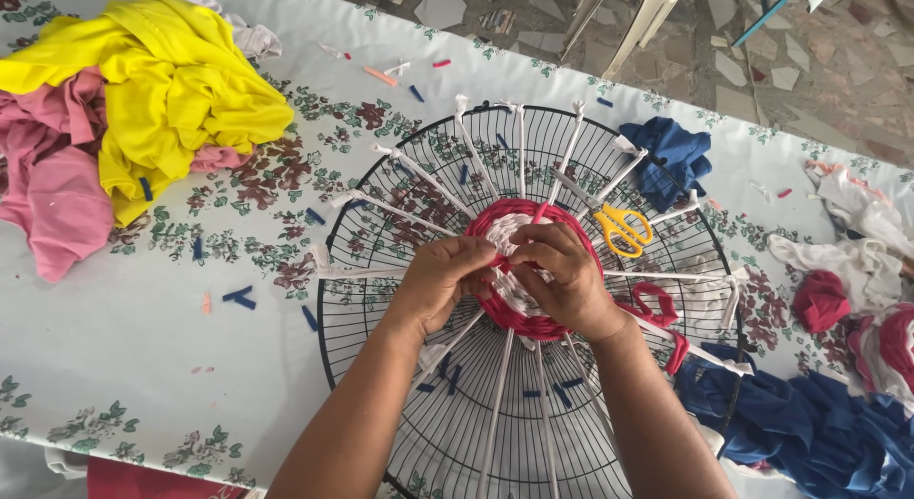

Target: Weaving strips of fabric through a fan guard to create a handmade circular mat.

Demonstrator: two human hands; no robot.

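Note:
A black wire fan grill (pixel 381 189) lies flat on the table, with white fabric strips (pixel 419 175) stretched across it like spokes. At its centre sits a round woven piece (pixel 524 213) of white fabric ringed with red. My left hand (pixel 440 280) and my right hand (pixel 562 270) meet over that centre, both pinching a red fabric strip (pixel 657 304) that trails off to the right across the grill.
Yellow-handled scissors (pixel 619 225) rest on the grill's right side. Piles of yellow (pixel 171 80) and pink cloth (pixel 52 175) lie at the left, blue cloth (pixel 809 413) at the lower right, a red ball of strip (pixel 821 299) and white cloth at the right. Small scraps dot the floral tablecloth (pixel 114 337).

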